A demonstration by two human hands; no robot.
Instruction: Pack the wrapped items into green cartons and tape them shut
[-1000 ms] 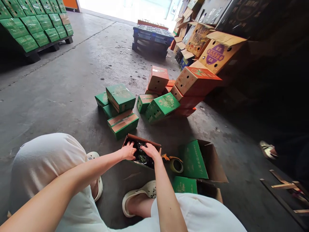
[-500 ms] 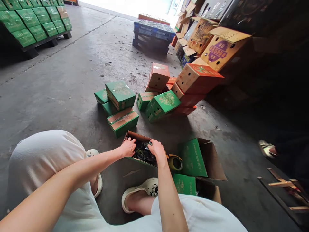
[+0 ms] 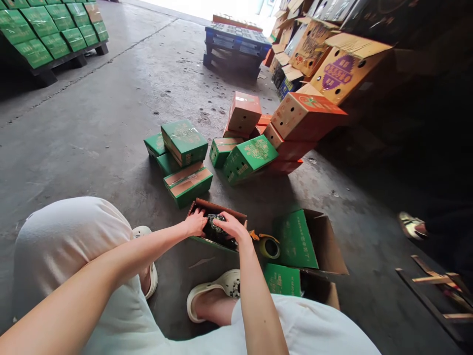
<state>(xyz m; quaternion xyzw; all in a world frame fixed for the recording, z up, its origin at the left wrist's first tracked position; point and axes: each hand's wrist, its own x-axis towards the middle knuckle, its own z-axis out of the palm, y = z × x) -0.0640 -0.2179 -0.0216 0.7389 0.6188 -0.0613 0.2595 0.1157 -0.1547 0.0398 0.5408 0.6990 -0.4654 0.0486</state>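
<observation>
A green open-topped cardboard box with a brown inside stands on the floor before my feet. Shiny black plastic with pale glints lies in it; what it wraps cannot be made out. My left hand reaches in over the left end, fingers stretched apart against the contents. From the right, my right hand comes over the box, its thumb and fingers closed on the black plastic. A tape dispenser with a yellow handle rests just right of the box.
Two open green boxes lie on their sides at the right. Taped green boxes and stacked orange boxes stand ahead. Farther off are a blue pallet and loaded green cartons. Another person's shoe shows at the right.
My right hand has moved left and inward over the box, drawing the black plastic toward the middle. My left hand has shifted slightly and stays at the left end.
</observation>
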